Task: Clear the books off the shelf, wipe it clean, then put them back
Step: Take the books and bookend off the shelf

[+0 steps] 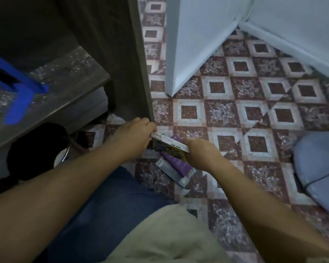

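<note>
I am gripping a book [170, 142] by its two ends: my left hand [136, 136] is curling round the end nearest the shelf's side panel [137, 73], and my right hand [200, 153] is clamping the other end. I am holding it over a purple book [180, 164] and a grey book [171, 173] lying fanned on the floor [235, 111], though I cannot tell whether it is touching them. The shelf [65, 76] is looking dusty, so I am judging it unwiped. Set on that crooked pile off-centre, the book may be sliding off, and my left knuckles are risking a knock on the panel.
</note>
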The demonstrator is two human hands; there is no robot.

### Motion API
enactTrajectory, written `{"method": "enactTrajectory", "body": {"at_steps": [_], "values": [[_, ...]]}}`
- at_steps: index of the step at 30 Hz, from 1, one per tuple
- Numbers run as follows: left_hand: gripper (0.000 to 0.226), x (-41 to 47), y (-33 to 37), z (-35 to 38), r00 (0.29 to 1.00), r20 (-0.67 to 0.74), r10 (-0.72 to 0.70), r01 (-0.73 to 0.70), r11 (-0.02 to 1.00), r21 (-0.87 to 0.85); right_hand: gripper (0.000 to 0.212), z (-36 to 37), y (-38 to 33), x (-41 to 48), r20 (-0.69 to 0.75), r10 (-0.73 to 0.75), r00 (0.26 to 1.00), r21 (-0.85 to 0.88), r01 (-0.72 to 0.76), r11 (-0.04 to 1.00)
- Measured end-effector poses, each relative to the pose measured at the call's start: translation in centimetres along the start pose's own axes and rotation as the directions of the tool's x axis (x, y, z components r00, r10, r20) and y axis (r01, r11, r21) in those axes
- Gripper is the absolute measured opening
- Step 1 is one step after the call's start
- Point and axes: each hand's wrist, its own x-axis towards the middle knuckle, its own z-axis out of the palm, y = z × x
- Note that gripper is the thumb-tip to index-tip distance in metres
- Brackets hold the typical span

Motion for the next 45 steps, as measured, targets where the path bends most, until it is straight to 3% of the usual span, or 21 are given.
{"method": "enactTrajectory", "body": {"at_steps": [8,12,16,24,34,41,45], "values": [[0.027,4.1,1.4,4.8,0.97,0.243,0.015,-0.006,0.999,-0.036,0.031,9.2,6.9,3.2,-0.015,0.292,0.956,0.086,-0.29,0.953],[0.028,7.0,2.5,5.7,0.963,0.266,0.05,-0.04,0.998,-0.041,0.042,11.9,9.2,3.6,-0.074,0.452,0.889,0.136,-0.44,0.888],[0.036,9.3,3.6,6.9,0.962,0.259,0.088,-0.073,0.995,-0.068,0.053,13.9,11.9,3.9,-0.156,0.52,0.84,0.118,-0.506,0.854],[0.037,9.4,2.7,8.9,0.972,0.194,0.13,-0.12,0.991,-0.06,0.065,15.9,16.0,8.7,-0.14,0.517,0.844,0.052,-0.516,0.855],[0.037,8.8,0.3,9.5,0.976,0.195,0.094,-0.077,0.993,-0.094,0.062,20.3,17.3,11.3,0.038,0.483,0.875,-0.165,-0.471,0.866],[0.039,8.1,0.1,10.4,0.974,0.206,0.099,-0.08,0.992,-0.097,0.086,21.8,18.2,10.8,0.22,0.482,0.848,-0.101,-0.471,0.876],[0.038,8.2,0.6,10.4,0.975,0.195,0.105,-0.085,0.99,-0.109,0.08,22.2,18.9,9.9,0.288,0.444,0.848,-0.035,-0.454,0.89]]}}
